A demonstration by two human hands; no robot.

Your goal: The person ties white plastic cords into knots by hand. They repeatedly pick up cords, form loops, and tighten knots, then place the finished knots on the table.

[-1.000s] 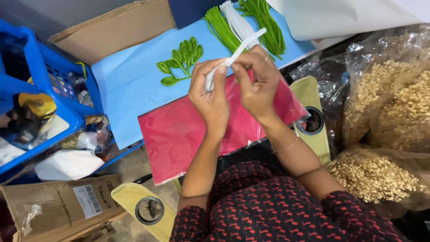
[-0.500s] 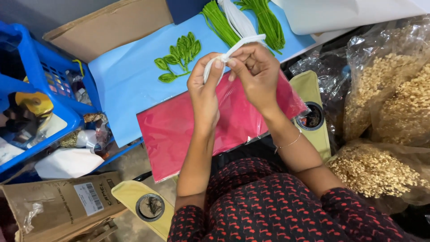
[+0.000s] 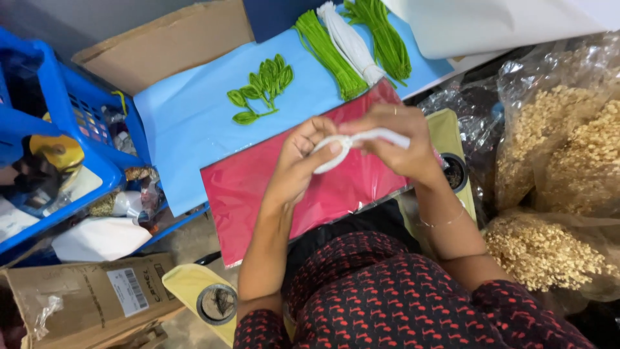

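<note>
A cluttered craft workspace is showing from above: a pale blue paper sheet (image 3: 187,123) is lying across the far side of the surface, and a red glossy paper sheet (image 3: 258,194) is overlapping its near edge, directly in front of the seated person.

Both hands are working above the red sheet. The left hand (image 3: 300,161) is pinching the curled end of a white flexible strip (image 3: 352,140), with the thumb and forefinger closing around the bend. The right hand (image 3: 397,142) is gripping the straight part of the same strip, fingers folding over it. The strip is being held clear of the sheet, between the two hands.

Judgement: the strip is being bent into a loop at its left end. The next move is calling for a steady pinch at the bend while the right hand is feeding or turning the strip.

Green leaf-shaped pieces (image 3: 261,90) are lying on the blue sheet, far left of the hands. Bundles of green stems (image 3: 329,52) and a white bundle (image 3: 352,42) are lying at the far edge. A blue plastic crate (image 3: 97,110) is standing at the left; clear bags of beige dried material (image 3: 549,252) are sitting at the right.
</note>
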